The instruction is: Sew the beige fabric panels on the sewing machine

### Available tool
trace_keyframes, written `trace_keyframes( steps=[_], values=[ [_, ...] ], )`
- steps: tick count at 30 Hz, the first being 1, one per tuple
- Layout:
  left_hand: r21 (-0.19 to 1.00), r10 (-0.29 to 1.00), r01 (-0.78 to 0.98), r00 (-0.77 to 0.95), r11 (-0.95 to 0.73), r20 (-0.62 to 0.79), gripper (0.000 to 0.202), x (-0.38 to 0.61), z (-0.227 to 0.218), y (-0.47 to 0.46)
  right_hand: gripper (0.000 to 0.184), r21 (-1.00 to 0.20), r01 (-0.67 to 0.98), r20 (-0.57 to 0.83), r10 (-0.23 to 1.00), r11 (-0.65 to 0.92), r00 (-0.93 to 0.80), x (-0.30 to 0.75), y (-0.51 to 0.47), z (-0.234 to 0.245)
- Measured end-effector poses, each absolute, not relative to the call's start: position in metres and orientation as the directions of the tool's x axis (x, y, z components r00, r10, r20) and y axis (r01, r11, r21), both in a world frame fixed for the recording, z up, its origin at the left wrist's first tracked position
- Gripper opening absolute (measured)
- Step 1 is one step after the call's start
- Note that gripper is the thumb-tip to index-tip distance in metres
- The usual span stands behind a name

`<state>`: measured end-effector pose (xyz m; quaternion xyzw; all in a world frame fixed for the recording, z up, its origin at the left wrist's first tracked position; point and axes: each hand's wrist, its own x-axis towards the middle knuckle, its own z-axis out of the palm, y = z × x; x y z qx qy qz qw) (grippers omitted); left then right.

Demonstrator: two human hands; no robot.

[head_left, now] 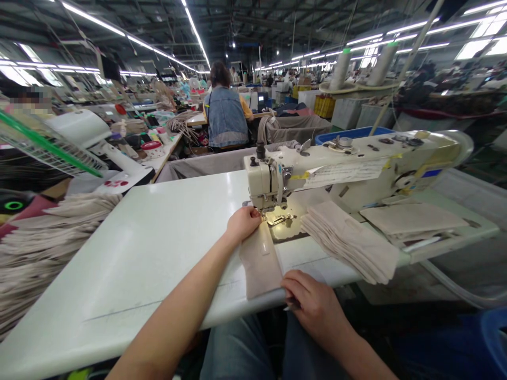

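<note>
A beige fabric piece (259, 269) lies on the white sewing table, its far end beneath the head of the sewing machine (263, 182) and its near end at the table's front edge. A small clear patch (264, 246) shows on it. My left hand (243, 222) pinches the fabric's far end, close to the needle and the metal plate (280, 219). Curled at the fabric's near right corner, my right hand (311, 301) touches its edge with the fingertips. A small dark metal tool (292, 304) shows partly under those fingers; its kind is hidden.
Folded beige pieces (348, 240) lie in a stack right of the needle, with more fabric (412, 219) behind. A tall fabric pile (51, 253) stands left of the table (170, 237). A white lamp-like fixture (83, 126) is left; a person in a denim vest (227, 116) sits ahead.
</note>
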<state>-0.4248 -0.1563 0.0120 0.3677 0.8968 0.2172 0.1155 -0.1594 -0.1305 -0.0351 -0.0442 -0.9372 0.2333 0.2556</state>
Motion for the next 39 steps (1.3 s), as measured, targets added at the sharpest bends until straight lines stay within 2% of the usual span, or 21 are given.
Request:
trace_keyframes(
  steps=[13,16,18,20,22,24,26,32,39],
  values=[
    [0.441,0.730,0.649,-0.683,0.620,-0.022,0.015,-0.433,0.009,-0.152,0.026,-0.410,0.062,0.329,0.211,0.910,-0.920,-0.167,-0.127,-0.024],
    [0.423,0.749,0.691,-0.662,0.587,0.042,0.013,-0.428,0.013,-0.157,0.027,-0.399,0.090,0.309,0.226,0.913,-0.924,-0.168,-0.129,-0.019],
    [0.375,0.748,0.739,-0.645,0.560,0.155,0.022,-0.418,0.016,-0.166,0.029,-0.395,0.094,0.307,0.227,0.914,-0.924,-0.166,-0.130,-0.018],
    [0.300,0.773,0.822,-0.563,0.485,0.293,0.032,-0.402,0.018,-0.183,0.033,-0.391,0.075,0.326,0.214,0.918,-0.921,-0.164,-0.130,-0.019],
    [0.252,0.853,0.920,-0.376,0.299,0.361,0.028,-0.380,0.019,-0.207,0.037,-0.389,0.046,0.351,0.194,0.920,-0.916,-0.162,-0.130,-0.021],
    [0.280,0.935,0.959,-0.136,0.042,0.329,0.020,-0.355,0.016,-0.233,0.040,-0.394,0.030,0.365,0.187,0.919,-0.912,-0.160,-0.129,-0.023],
    [0.300,0.956,0.949,0.001,-0.093,0.294,0.020,-0.333,0.011,-0.256,0.043,-0.403,0.024,0.368,0.186,0.915,-0.911,-0.159,-0.129,-0.024],
    [0.161,0.946,0.968,0.139,-0.192,0.293,0.041,-0.320,0.000,-0.283,0.047,-0.438,0.007,0.373,0.189,0.899,-0.908,-0.162,-0.126,-0.025],
    [0.160,0.966,0.976,0.111,-0.151,0.232,0.032,-0.332,0.007,-0.269,0.050,-0.437,0.050,0.334,0.214,0.898,-0.918,-0.175,-0.120,-0.023]
  ],
)
